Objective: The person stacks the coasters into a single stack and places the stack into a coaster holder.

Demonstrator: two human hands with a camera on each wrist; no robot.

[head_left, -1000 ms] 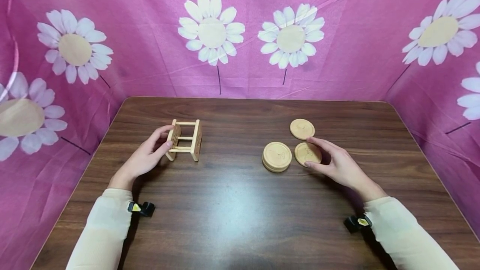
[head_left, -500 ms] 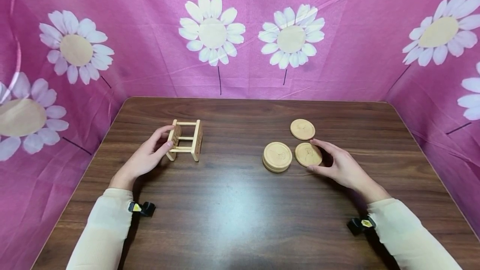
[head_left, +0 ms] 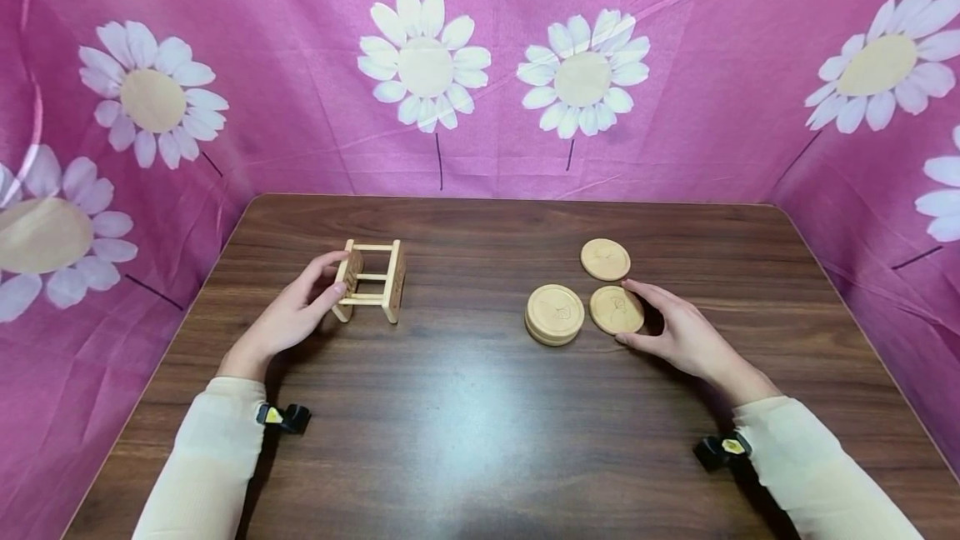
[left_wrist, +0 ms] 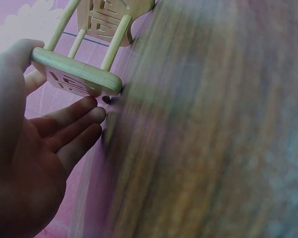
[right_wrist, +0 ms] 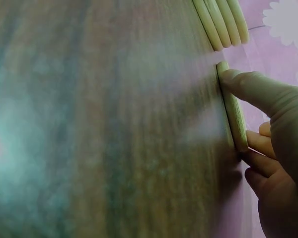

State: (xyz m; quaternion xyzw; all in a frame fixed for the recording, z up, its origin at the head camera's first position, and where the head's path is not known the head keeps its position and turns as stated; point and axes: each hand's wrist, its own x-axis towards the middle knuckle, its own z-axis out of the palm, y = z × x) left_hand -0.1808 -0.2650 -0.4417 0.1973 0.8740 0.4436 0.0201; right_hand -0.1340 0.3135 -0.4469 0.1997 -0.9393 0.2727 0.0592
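On the left of the table stands a light wooden coaster holder (head_left: 372,277), with two cut-out side panels joined by rods. My left hand (head_left: 291,307) pinches its left side panel (left_wrist: 74,74) between thumb and forefinger; the other fingers are below the panel in the left wrist view. Over on the right, my right hand (head_left: 686,336) grips the edge of a flat round wooden coaster (head_left: 617,310), thumb at the near side, forefinger at the far side. This coaster (right_wrist: 232,109) lies on the table. A line drawing marks its top.
Left of the gripped coaster is a stack of coasters (head_left: 554,314), several thick in the right wrist view. Another single coaster (head_left: 605,259) lies just behind. The dark wood table (head_left: 465,407) meets a pink flowered cloth (head_left: 502,157) at its back and sides.
My right hand has shifted slightly right, its thumb and forefinger sliding from over the coaster to its edge. The left hand, holder and coasters stay put.
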